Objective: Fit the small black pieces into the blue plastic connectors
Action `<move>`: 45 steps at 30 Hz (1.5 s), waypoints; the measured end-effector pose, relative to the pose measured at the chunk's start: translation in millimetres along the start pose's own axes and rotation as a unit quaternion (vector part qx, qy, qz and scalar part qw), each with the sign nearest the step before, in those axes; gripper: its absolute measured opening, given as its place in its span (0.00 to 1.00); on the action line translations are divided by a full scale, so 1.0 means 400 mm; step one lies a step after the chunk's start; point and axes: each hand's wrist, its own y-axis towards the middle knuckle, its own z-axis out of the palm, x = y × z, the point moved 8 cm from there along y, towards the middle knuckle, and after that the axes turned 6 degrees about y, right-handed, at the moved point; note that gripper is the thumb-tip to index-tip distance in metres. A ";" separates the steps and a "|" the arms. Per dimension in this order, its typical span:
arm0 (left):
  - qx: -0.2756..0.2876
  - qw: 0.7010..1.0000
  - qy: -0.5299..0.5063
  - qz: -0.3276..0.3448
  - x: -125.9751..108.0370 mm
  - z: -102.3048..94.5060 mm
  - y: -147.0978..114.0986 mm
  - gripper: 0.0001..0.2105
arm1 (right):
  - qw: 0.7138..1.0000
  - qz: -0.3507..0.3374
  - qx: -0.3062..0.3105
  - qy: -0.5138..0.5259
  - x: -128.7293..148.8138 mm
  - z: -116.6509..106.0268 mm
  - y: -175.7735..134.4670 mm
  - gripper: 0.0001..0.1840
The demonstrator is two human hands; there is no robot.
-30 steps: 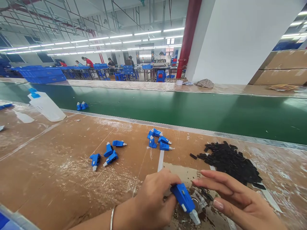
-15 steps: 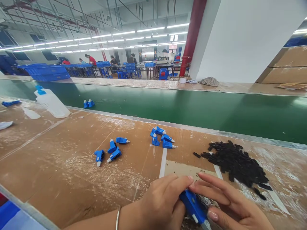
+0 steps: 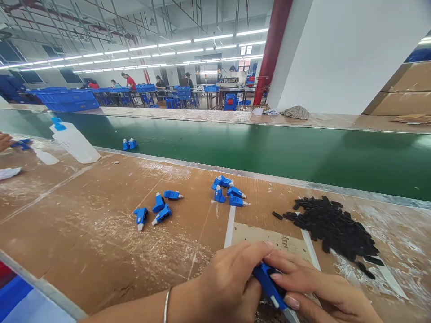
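While both hands meet at the near edge of the cardboard-covered bench (image 3: 101, 233), the left hand (image 3: 229, 282) is closed round the back of a blue connector (image 3: 267, 285) and the right hand (image 3: 313, 289) pinches its front between thumb and fingers. Just beyond lies a heap of small black parts (image 3: 333, 226); two clusters of blue connectors (image 3: 229, 190) sit farther left, near the green conveyor belt (image 3: 269, 148). Since the piece is small and half hidden by fingers, a slipped pinch could likely drop it or seat a part crooked.
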 end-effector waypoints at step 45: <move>0.138 0.937 0.117 -0.298 0.440 -0.009 0.065 0.11 | 0.830 -0.010 0.180 -0.528 -0.133 -0.063 0.254 0.16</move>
